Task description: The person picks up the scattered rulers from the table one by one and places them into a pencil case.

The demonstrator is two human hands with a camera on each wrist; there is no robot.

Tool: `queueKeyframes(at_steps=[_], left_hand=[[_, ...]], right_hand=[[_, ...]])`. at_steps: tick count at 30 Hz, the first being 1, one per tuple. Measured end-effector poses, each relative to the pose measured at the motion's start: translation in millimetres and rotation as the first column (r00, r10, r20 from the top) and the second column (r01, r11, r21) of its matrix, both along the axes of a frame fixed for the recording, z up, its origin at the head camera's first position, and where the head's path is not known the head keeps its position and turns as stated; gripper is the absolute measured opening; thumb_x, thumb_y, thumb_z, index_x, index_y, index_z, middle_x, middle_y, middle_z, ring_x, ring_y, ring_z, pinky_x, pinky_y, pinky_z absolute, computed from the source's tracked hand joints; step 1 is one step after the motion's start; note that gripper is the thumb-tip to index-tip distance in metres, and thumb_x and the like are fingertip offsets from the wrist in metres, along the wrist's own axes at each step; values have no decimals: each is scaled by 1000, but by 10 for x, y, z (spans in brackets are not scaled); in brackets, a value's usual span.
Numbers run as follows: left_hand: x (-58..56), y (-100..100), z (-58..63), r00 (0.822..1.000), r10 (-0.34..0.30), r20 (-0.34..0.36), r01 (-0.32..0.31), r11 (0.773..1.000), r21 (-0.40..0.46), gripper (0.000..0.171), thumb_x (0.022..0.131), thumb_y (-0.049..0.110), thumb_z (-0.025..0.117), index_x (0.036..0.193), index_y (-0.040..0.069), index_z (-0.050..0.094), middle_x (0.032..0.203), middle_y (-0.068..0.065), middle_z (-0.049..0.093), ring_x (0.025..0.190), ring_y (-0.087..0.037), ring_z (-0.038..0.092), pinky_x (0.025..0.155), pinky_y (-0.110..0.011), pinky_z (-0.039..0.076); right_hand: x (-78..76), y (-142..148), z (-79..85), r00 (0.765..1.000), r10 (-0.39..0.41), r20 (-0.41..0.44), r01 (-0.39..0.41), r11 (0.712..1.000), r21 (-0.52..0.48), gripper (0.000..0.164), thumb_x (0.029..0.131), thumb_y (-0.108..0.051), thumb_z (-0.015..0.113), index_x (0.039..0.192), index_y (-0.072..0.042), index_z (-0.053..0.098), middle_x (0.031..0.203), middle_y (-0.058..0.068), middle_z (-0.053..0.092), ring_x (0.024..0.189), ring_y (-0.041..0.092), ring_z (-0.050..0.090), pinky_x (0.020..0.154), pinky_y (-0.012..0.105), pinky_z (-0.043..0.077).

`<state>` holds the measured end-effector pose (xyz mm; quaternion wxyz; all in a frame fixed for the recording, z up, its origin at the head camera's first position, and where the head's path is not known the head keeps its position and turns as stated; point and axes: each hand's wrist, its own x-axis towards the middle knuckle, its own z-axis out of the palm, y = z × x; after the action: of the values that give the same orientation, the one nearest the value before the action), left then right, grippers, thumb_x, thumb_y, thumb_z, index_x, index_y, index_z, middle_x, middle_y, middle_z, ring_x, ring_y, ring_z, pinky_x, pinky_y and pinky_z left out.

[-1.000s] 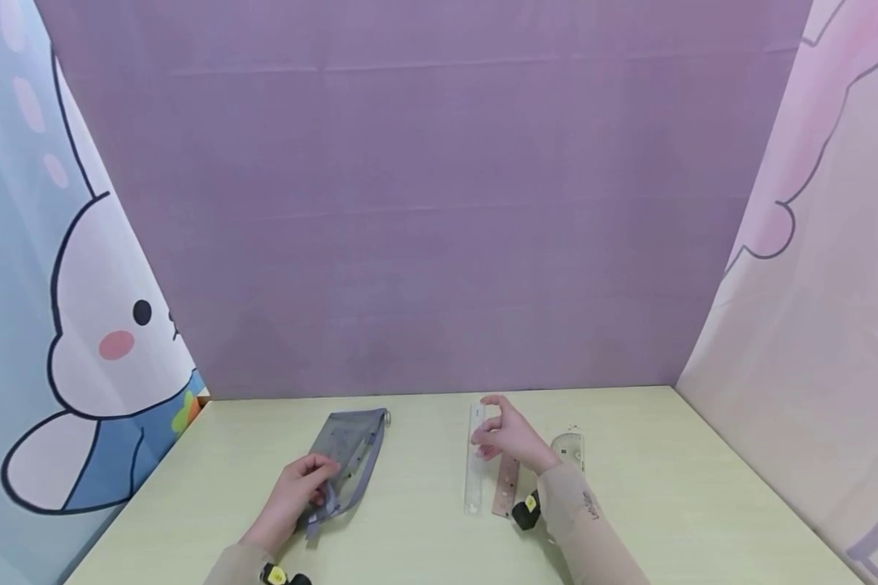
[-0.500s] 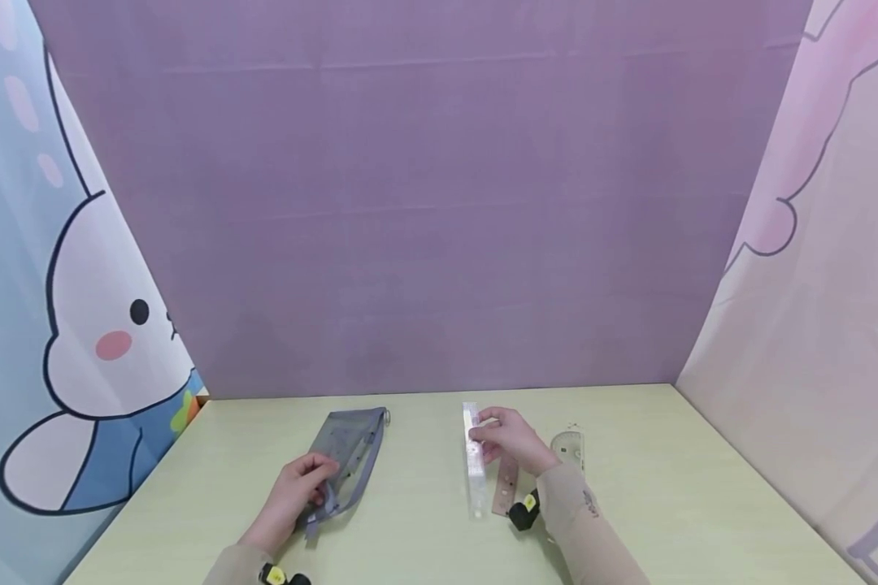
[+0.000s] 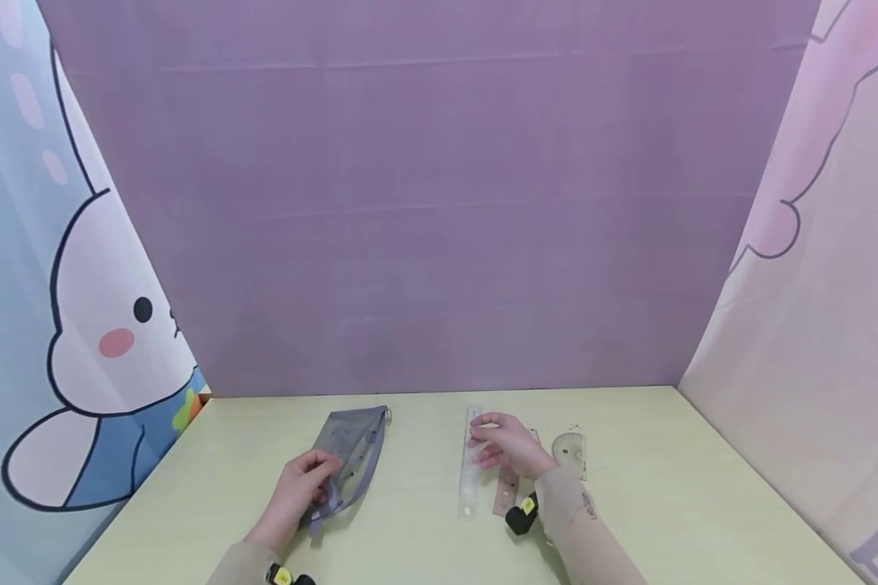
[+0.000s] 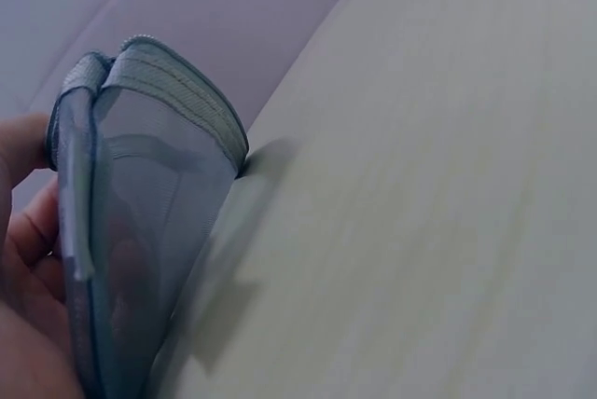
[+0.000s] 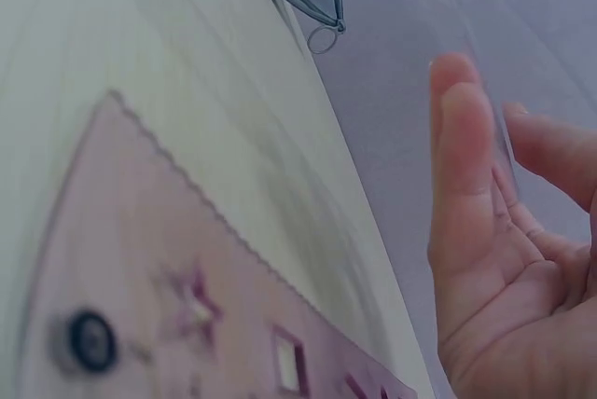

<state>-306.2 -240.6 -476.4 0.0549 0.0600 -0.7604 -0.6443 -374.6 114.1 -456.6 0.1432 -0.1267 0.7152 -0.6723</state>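
Left hand (image 3: 300, 489) pinches the pouch (image 3: 347, 439) by one side on the tabletop (image 3: 402, 528), seemingly to keep its mouth gaping. Right hand (image 3: 514, 447) holds the clear ruler (image 3: 468, 492) between thumb and fingers, likely for control; the pink ruler (image 3: 506, 492) lies below, the protractor (image 3: 571, 455) farther right.

Just one mesh pouch (image 3: 345, 439) here, with one metal ring (image 3: 389, 418) at its far corner. Drawing tools, I get three, all right of the pouch: one clear ruler (image 3: 468, 487), one pink stencil ruler (image 3: 506, 492) and one clear protractor plate (image 3: 571, 452), that last one farthest from the pouch. Hands: two, so one left hand (image 3: 300, 487) on the pouch and one right hand (image 3: 514, 445) off to its right. Two beige sleeves (image 3: 588, 524), two black wrist gadgets (image 3: 521, 517). One table (image 3: 402, 540) under the pouch. Cloths, three: one purple cloth (image 3: 439, 203) behind the pouch, one cartoon cloth (image 3: 117, 284) left of it, one pinkish cloth (image 3: 812, 366) well to its right.
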Motion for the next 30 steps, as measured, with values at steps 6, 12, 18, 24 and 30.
queueKeyframes(at_steps=[6, 12, 18, 24, 30], left_hand=[[17, 30, 20, 1000, 6, -12, -6, 1000, 4, 16, 86, 17, 70, 89, 1, 65, 77, -1, 53, 67, -15, 48, 56, -27, 47], [14, 47, 28, 1000, 17, 1, -17, 1000, 1, 16, 86, 18, 70, 90, 3, 65, 79, 0, 53, 69, -15, 47, 57, -27, 47], [18, 52, 43, 1000, 30, -7, -30, 1000, 10, 16, 87, 19, 69, 90, 4, 64, 81, 0, 54, 69, -15, 47, 58, -27, 47], [22, 55, 40, 999, 27, -24, -26, 1000, 15, 14, 87, 17, 68, 90, 4, 65, 81, 0, 55, 69, -15, 48, 57, -27, 48], [30, 75, 31, 999, 33, -28, -32, 998, 45, 16, 86, 16, 70, 91, 2, 65, 80, -1, 54, 68, -14, 47, 56, -26, 47]], right_hand=[[14, -9, -10, 1000, 18, 25, -17, 999, -33, 42, 95, -13, 60, 128, 9, 47, 100, 15, 65, 72, 19, 67, 66, 32, 56], [2, -24, -37, 998, 38, 40, -36, 998, -43, 42, 95, -9, 58, 130, 10, 46, 101, 15, 62, 75, 20, 66, 70, 33, 56], [-23, -70, -87, 998, 39, 42, -37, 998, -52, 40, 94, -9, 59, 128, 9, 48, 95, 13, 61, 74, 18, 65, 70, 32, 56], [-6, -150, -97, 997, 57, 60, -52, 995, -86, 41, 93, -10, 61, 127, 10, 49, 92, 12, 61, 73, 17, 65, 69, 31, 55], [-8, -229, -59, 994, 83, 72, -75, 992, -105, 41, 95, -11, 58, 128, 10, 48, 93, 9, 59, 75, 15, 63, 70, 29, 55]])
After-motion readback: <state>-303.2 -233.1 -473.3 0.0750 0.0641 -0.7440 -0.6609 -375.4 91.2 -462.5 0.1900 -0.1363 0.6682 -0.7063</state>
